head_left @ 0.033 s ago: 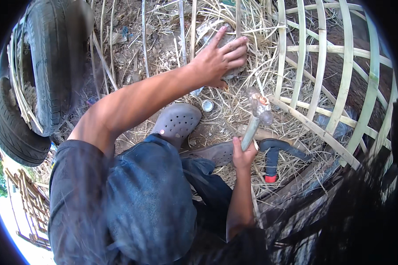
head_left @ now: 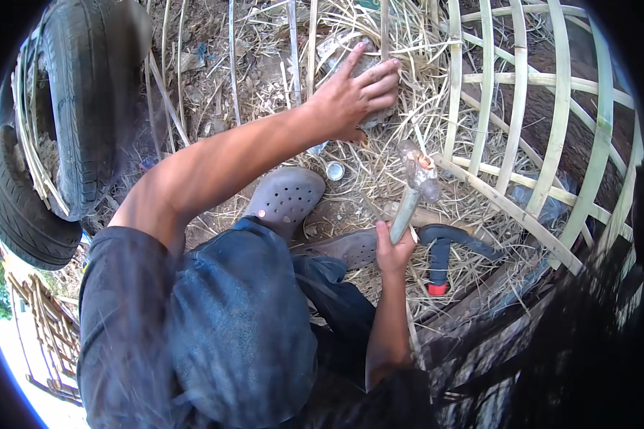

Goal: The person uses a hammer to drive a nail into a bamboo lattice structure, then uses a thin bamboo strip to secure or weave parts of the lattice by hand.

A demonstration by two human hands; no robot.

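My left hand (head_left: pixel 361 96) reaches forward and rests with its fingers spread over a greyish, stone-like lump (head_left: pixel 381 118) on the straw. The palm hides most of that lump, and a thin upright slat (head_left: pixel 385 32) meets the fingertips. Lower right, my right hand (head_left: pixel 396 252) is wrapped round the pale handle of a hammer (head_left: pixel 406 216). Its worn, blunt head points away from me, above the straw.
A lattice of split bamboo strips (head_left: pixel 522 93) curves along the right. Old tyres (head_left: pixel 79 107) stand at left. A dark tool with a curved handle and red end (head_left: pixel 440 264) lies beside my right hand. A small white cap (head_left: pixel 335 171) is near my grey clog (head_left: pixel 288 196).
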